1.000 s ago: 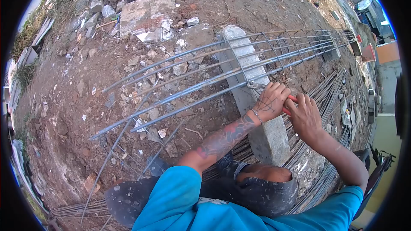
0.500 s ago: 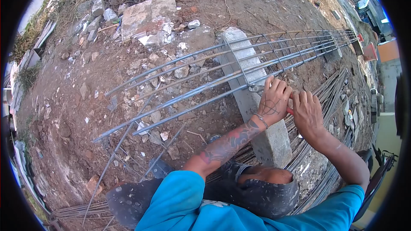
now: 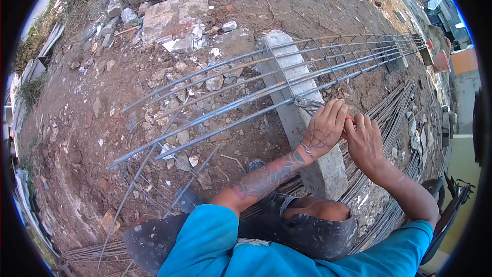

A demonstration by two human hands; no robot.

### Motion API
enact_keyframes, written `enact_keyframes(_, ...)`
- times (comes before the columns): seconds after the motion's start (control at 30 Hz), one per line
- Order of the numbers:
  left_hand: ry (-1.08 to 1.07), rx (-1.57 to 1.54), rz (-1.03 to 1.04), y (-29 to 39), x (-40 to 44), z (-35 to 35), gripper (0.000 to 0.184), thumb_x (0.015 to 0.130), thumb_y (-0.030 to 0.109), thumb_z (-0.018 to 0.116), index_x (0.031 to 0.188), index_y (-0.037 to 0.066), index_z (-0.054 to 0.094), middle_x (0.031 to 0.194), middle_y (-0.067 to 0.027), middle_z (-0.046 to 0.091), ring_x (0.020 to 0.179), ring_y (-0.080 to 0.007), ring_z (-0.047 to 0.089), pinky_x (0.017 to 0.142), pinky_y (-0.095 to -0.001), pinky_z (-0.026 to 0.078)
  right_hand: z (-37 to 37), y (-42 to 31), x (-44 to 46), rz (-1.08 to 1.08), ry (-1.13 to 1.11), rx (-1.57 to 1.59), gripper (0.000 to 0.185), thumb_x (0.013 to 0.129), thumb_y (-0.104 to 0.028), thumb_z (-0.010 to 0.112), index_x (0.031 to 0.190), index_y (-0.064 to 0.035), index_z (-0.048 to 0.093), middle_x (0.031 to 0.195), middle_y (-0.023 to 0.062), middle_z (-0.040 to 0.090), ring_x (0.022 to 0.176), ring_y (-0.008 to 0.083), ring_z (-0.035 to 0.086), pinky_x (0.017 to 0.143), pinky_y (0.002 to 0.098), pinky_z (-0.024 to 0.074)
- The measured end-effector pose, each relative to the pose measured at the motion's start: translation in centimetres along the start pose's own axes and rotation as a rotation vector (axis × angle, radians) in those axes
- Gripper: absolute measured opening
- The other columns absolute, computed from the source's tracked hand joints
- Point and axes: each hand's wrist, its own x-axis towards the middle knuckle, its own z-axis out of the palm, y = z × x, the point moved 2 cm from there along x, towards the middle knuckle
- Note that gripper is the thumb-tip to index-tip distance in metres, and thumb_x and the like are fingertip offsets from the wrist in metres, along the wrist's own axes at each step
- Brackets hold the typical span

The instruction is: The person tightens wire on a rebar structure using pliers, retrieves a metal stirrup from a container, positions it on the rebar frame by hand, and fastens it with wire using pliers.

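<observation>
Both hands are closed around a pair of pincers with red handles (image 3: pixel 349 124). My left hand (image 3: pixel 326 125) wraps the tool on the side nearer its metal head, and my right hand (image 3: pixel 365 137) grips the red handle end. The head reaches the corner of a steel stirrup (image 3: pixel 281 68), where it meets the nearest long bar of a rebar cage (image 3: pixel 225 114). Thin wire may be at that corner, but it is too small to make out. Under the cage lies a concrete block (image 3: pixel 329 166), which props the bars above the ground.
Loose thin rods (image 3: pixel 392 123) lie in a bundle right of the block. Two crossed bars (image 3: pixel 125 202) lean at lower left. A broken concrete slab (image 3: pixel 171 18) and rubble cover the dirt behind. The cage runs off to the upper right, over another support (image 3: pixel 397 62).
My left hand has drawn slightly down and away from the stirrup corner. More of the tool's head and red handles shows, and the right hand is lower. The cage has hardly moved.
</observation>
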Motion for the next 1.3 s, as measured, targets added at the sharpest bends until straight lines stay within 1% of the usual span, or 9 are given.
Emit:
enact_keyframes(0.17,-0.26,0.147,0.037,-0.3,-0.8,1.2,0.012,0.081,0.015,0.053,0.089,0.007,0.053,0.08,-0.0049,0.049,0.082,-0.0207,0.05,0.08,-0.0334,0.036,-2.9,1.3,-0.1,0.009,0.028,0.348,0.047,0.072,-0.021,0.076,0.104,-0.0016,0.047,0.093,0.0143,0.057,0.085,0.0288,0.059,0.073,0.0401,0.0475)
enact_keyframes(0.27,-0.247,0.236,0.059,0.3,-1.6,0.8,0.011,0.078,0.017,0.057,0.084,0.01,0.052,0.08,-0.0045,0.046,0.085,-0.0186,0.049,0.084,-0.0337,0.034,0.4,3.4,0.3,0.46,-0.748,1.544,0.061,0.077,-0.033,0.076,0.111,0.006,0.045,0.077,0.0138,0.061,0.07,0.0235,0.065,0.06,0.0349,0.0521)
enact_keyframes(0.37,-0.289,0.33,0.123,0.3,-2.6,0.9,0.015,0.075,0.017,0.057,0.088,0.01,0.055,0.086,-0.0045,0.051,0.091,-0.0189,0.052,0.086,-0.0357,0.034,1.7,1.8,0.8,0.502,-0.961,1.645,0.046,0.082,-0.023,0.072,0.109,0.0051,0.048,0.083,0.0138,0.062,0.073,0.0184,0.066,0.06,0.0322,0.0519)
enact_keyframes(0.43,-0.271,0.364,0.145,0.3,-1.7,0.3,0.017,0.074,0.016,0.059,0.088,0.009,0.055,0.088,-0.0052,0.052,0.092,-0.0203,0.053,0.087,-0.0368,0.036,0.3,1.5,0.8,0.252,-0.932,0.876,0.032,0.085,-0.015,0.064,0.107,0.003,0.05,0.089,0.0122,0.059,0.075,0.0195,0.061,0.065,0.034,0.0491)
enact_keyframes(0.5,-0.251,0.407,0.173,-0.8,-0.6,-0.1,0.018,0.073,0.014,0.061,0.089,0.008,0.055,0.089,-0.006,0.054,0.093,-0.0218,0.054,0.088,-0.0378,0.038,1.5,1.5,0.1,0.022,0.131,-0.022,0.028,0.084,-0.014,0.056,0.108,0.0009,0.05,0.088,0.0102,0.054,0.08,0.0238,0.056,0.074,0.0367,0.0445)
enact_keyframes(0.8,-0.307,-0.071,0.035,-2.7,-0.9,2.2,0.024,0.07,0.012,0.065,0.089,0.004,0.055,0.091,-0.0104,0.054,0.088,-0.0268,0.054,0.078,-0.0373,0.041,-2.2,2.2,0.9,0.041,0.0,0.233,0.035,0.083,-0.012,0.06,0.111,0.0028,0.047,0.097,0.0139,0.057,0.088,0.0291,0.059,0.075,0.0399,0.0468)
enact_keyframes(0.87,-0.366,-0.063,0.079,-3.0,-1.5,1.8,0.026,0.07,0.012,0.065,0.092,0.003,0.056,0.093,-0.0108,0.054,0.089,-0.0271,0.054,0.078,-0.037,0.041,-3.6,3.5,3.3,0.141,-0.823,0.664,0.039,0.085,-0.015,0.063,0.114,0.0053,0.045,0.099,0.0189,0.061,0.084,0.0309,0.065,0.072,0.0435,0.0514)
enact_keyframes(1.13,-0.197,0.078,0.2,-1.8,0.7,-0.7,0.045,0.056,0.017,0.074,0.095,0.003,0.057,0.098,-0.009,0.057,0.097,-0.0258,0.052,0.091,-0.0413,0.038,1.2,1.0,1.9,-0.074,-0.143,-0.124,0.02,0.088,-0.016,0.058,0.102,-0.0027,0.053,0.096,0.0142,0.056,0.084,0.0264,0.058,0.07,0.0391,0.0479)
enact_keyframes(1.3,-0.533,0.124,0.061,-2.2,2.7,-0.1,0.038,0.063,0.017,0.073,0.096,0.003,0.059,0.089,-0.0094,0.06,0.094,-0.0252,0.054,0.09,-0.0403,0.039,-1.3,2.0,1.8,-0.195,0.098,-0.164,0.013,0.084,-0.017,0.057,0.093,-0.0065,0.055,0.093,0.0095,0.051,0.087,0.0227,0.052,0.074,0.0361,0.0434)
